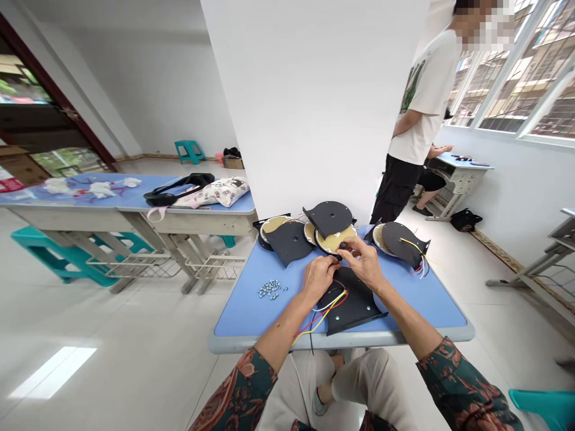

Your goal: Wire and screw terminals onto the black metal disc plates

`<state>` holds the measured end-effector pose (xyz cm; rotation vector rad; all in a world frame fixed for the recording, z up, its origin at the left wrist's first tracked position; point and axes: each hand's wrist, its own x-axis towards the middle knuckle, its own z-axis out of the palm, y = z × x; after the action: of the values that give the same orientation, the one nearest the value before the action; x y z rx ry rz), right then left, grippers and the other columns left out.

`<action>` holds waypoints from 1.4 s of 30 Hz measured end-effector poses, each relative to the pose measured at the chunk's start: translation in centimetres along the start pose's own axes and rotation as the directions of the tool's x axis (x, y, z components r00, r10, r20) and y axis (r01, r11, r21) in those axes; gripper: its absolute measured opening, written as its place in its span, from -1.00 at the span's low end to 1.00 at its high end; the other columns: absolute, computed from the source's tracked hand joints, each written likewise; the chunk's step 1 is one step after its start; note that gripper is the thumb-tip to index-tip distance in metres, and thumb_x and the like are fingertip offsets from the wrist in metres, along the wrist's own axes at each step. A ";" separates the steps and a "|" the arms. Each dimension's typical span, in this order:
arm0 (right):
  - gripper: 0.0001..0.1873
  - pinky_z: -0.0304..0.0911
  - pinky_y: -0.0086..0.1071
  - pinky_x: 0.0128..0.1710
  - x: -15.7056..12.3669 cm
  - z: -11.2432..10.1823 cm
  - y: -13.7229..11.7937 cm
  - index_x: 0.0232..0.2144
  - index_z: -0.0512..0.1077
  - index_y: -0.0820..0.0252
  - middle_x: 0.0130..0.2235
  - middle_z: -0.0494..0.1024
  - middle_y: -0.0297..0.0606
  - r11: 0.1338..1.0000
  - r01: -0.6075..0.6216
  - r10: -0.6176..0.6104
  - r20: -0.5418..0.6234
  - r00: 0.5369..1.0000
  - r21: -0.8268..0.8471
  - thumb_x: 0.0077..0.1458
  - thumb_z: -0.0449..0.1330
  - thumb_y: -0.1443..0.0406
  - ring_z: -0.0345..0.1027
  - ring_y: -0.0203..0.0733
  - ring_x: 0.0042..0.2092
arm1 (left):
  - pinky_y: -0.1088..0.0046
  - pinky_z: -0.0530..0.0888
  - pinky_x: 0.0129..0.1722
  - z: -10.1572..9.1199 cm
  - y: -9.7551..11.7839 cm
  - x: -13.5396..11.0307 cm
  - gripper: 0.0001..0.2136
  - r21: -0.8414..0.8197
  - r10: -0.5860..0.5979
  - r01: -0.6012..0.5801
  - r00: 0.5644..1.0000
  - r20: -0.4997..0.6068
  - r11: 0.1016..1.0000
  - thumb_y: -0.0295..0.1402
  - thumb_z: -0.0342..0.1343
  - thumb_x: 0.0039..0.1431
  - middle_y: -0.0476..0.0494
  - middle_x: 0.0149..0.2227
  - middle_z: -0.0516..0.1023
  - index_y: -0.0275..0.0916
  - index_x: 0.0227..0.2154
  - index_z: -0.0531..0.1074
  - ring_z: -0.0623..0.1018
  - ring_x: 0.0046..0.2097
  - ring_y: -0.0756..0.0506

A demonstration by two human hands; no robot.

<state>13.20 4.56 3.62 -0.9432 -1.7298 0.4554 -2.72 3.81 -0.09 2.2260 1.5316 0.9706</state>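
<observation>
My left hand [320, 276] is closed, its fingertips together at the far edge of a black curved plate [353, 302] lying near the table's front. What those fingertips hold is hidden. My right hand [365, 263] pinches a small dark piece [344, 245] just beyond that plate; its exact kind is too small to tell. Red, yellow, white and black wires [330, 308] trail from the plate over the table edge. Right behind my fingers, a black plate [330, 216] rests tilted over gold-faced discs [336, 239].
Loose silver screws [271, 288] lie left on the blue table [251, 320]. More black plates with discs sit at back left [291, 239] and back right [402, 240], the latter wired. A white pillar [314, 108] stands behind. A person [422, 108] stands beyond, right.
</observation>
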 end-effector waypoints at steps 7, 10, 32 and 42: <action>-0.69 0.35 -0.41 -0.35 0.3 0.5 -0.8 -0.14 0.58 0.16 -0.35 0.64 -0.26 0.983 0.023 -0.026 -0.014 1.000 -0.181 0.22 0.19 0.11 0.44 -0.24 -0.42 | 0.39 0.47 -0.11 0.1 0.0 -0.2 -0.88 0.013 0.042 -0.042 0.999 -0.031 0.999 -0.47 0.18 0.28 -0.16 -0.23 0.67 -0.22 -0.22 0.61 0.61 -0.15 -0.14; -0.72 0.32 -0.38 -0.31 0.0 1.1 -1.0 -0.17 0.58 0.17 -0.37 0.63 -0.24 0.963 0.054 -0.064 -0.028 0.998 -0.265 0.22 0.20 0.13 0.45 -0.20 -0.40 | 0.38 0.47 -0.15 0.3 -0.1 -0.2 -0.88 0.032 0.048 -0.047 0.998 -0.032 0.998 -0.49 0.17 0.28 -0.19 -0.24 0.67 -0.24 -0.20 0.60 0.61 -0.17 -0.16; -0.82 0.21 -0.40 -0.39 -3.3 -8.6 -9.3 -0.25 0.43 0.12 -0.46 0.47 -0.37 0.909 0.029 0.028 0.131 0.991 -0.416 0.33 0.08 0.19 0.32 -0.27 -0.47 | 0.46 0.48 -0.12 -5.9 0.9 -1.4 -0.83 -0.112 0.007 0.000 0.998 0.062 0.994 -0.46 0.11 0.30 -0.05 -0.22 0.72 -0.16 -0.23 0.62 0.65 -0.18 -0.09; -0.78 -0.29 -0.28 -0.50 -12.0 -7.2 -6.1 -0.37 0.44 0.16 -0.35 0.53 -0.31 0.476 0.408 0.183 0.542 0.820 -0.779 0.31 0.08 0.43 0.30 -0.33 -0.54 | 0.32 0.56 -0.09 -6.0 3.2 -14.5 -0.82 -0.022 0.308 -0.345 0.863 -0.401 0.938 -0.48 0.03 0.39 -0.12 -0.23 0.69 -0.20 -0.19 0.54 0.60 -0.18 -0.10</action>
<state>19.03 -9.51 3.08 -1.4870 -2.6654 -0.4167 -7.48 -11.43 0.71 2.3727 1.2257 1.6428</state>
